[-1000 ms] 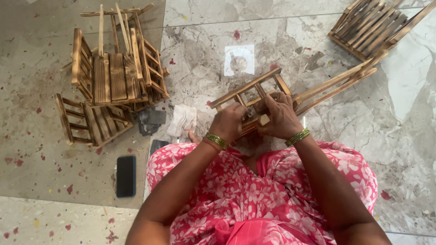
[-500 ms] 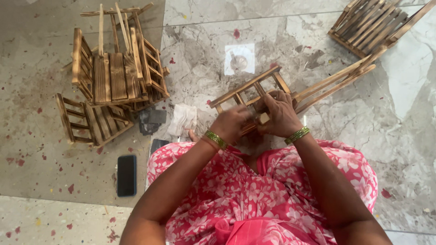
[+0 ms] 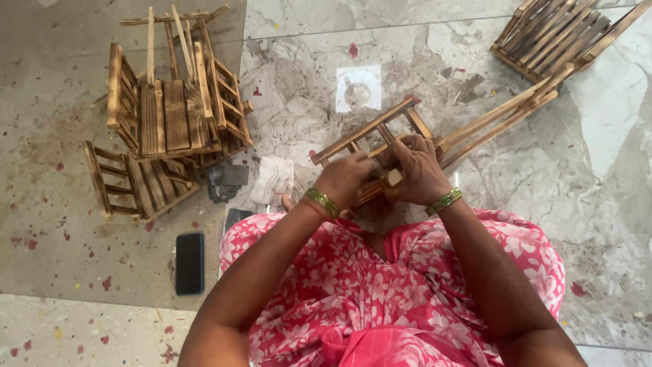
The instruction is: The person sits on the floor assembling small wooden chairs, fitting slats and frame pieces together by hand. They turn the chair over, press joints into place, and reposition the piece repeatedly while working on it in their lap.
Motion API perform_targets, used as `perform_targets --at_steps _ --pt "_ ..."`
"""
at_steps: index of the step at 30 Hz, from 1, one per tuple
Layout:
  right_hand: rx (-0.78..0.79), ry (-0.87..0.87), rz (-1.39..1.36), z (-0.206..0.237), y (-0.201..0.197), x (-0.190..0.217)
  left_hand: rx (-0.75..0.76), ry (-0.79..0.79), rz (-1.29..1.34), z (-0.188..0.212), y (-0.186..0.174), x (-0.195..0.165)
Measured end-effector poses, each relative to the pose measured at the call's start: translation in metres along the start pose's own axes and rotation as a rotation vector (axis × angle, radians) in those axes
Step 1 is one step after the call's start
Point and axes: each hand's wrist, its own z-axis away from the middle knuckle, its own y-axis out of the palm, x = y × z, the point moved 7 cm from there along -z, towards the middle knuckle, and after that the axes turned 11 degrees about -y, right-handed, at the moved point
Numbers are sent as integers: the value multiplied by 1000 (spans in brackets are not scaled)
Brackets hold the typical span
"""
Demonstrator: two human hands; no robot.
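I sit on a stone floor in a pink flowered garment. Both hands grip a small slatted wooden frame (image 3: 370, 136) held just above my lap. My left hand (image 3: 348, 178) clasps its near left part, with a green bangle at the wrist. My right hand (image 3: 418, 170) closes over the frame's middle slats, fingers curled around a wooden piece. Long wooden sticks (image 3: 502, 122) run from the frame up to the right.
A pile of finished wooden slat chairs (image 3: 173, 112) lies at the upper left, another one (image 3: 139, 180) below it. More wooden pieces (image 3: 553, 34) lie at the top right. A dark phone (image 3: 189, 263) rests on the floor left of my knee, near a white cloth (image 3: 273, 178).
My hands stay on the wooden frame with only slight finger shifts. Nothing else has moved.
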Motion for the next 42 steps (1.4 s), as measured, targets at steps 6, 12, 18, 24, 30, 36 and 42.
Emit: perform_targets --at_steps 6,12,18,24,30,36,42 --pt "-35 12 29 2 -2 1 -302 -86 7 -7 -36 23" --pt "-55 -7 36 1 -2 3 -196 -89 -164 -10 -25 19" --pt "-42 -9 45 0 -2 3 -193 -64 33 9 -18 18" --pt "-62 -3 44 0 -3 6 -309 -374 177 -7 -17 45" --pt "-33 21 31 1 -1 4 -262 -173 190 18 -15 26" --pt "-50 22 33 0 -3 5 -271 -329 79 -5 -27 53" --pt "-72 -16 38 -1 -5 7 -390 -166 118 -7 -27 38"
